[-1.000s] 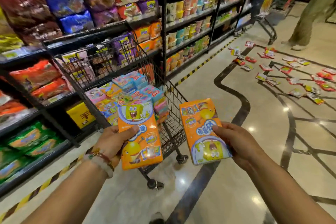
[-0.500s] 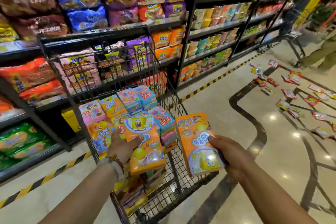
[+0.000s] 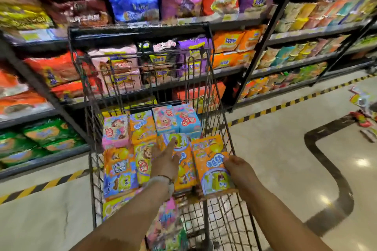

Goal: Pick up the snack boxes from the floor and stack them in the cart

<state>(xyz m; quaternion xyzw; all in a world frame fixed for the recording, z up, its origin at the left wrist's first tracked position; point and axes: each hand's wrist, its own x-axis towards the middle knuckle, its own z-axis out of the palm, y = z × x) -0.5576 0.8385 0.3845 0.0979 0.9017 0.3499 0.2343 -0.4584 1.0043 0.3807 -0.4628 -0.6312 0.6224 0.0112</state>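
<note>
Only the head view was on offer here, and it was pretty smeared with motion blur.

A wire cart (image 3: pixel 216 96) was seen from above, parked against the snack shelves (image 3: pixel 183 26), and it was already well filled with stacked snack boxes (image 3: pixel 142 149) in pink, blue and orange. The left hand (image 3: pixel 165 161) was laid flat on an orange box (image 3: pixel 183 169) sitting on top of the stack, fingers stretched out straight and pressed against its face, nothing gripped. A beaded bracelet (image 3: pixel 163 181) was worn on that wrist.

The right hand (image 3: pixel 238 171) was wrapped around the lower right edge of a second orange box (image 3: pixel 212 167), thumb on top and the other fingers tucked underneath. That box was held just beside the first one, near the cart's right wall; whether it was actually resting on the stack or held a bit above it couldn't really be told through the blur.

Off to the right, more packets (image 3: pixel 363 112) were scattered on the shiny floor (image 3: pixel 275 149), well apart from the cart, and a yellow-and-black striped line (image 3: pixel 285 106) was painted along the foot of the shelves.
</note>
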